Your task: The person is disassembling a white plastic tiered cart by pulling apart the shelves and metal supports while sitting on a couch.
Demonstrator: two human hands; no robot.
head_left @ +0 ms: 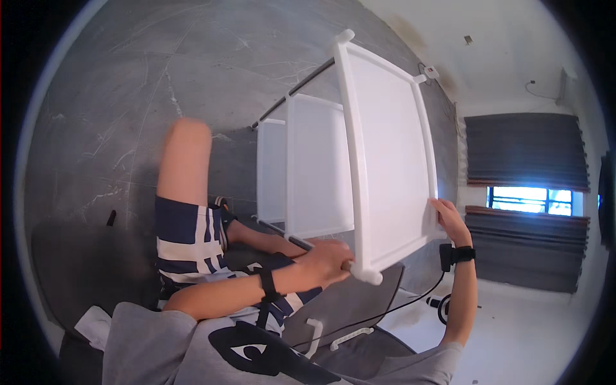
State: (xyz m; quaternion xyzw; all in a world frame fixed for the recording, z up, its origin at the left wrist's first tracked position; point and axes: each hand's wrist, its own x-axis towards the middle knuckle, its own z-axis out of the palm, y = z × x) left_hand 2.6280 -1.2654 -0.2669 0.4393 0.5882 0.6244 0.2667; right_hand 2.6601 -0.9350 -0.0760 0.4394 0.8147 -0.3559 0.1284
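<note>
A white plastic storage rack with three shelves is tilted on its side in front of me. Its nearest shelf [391, 147] faces right, with the middle shelf [317, 160] and the far shelf [272, 167] behind it on the left. Thin metal poles [311, 80] join them at the corners. My left hand [327, 262] is closed round a pole beside the near shelf's lower corner; its fingers partly hide the joint. At the right edge of that same shelf, my right hand [450, 219] grips the rim, some of its fingers hidden.
White plastic brackets [350, 337] lie on the dark seat [378, 353] by my side. A black cable [385, 315] runs from my right wrist strap across my front. White crumpled cloth [95, 326] is at lower left. Grey marbled floor [115, 83] spreads beyond my knee; curtains [526, 151] hang right.
</note>
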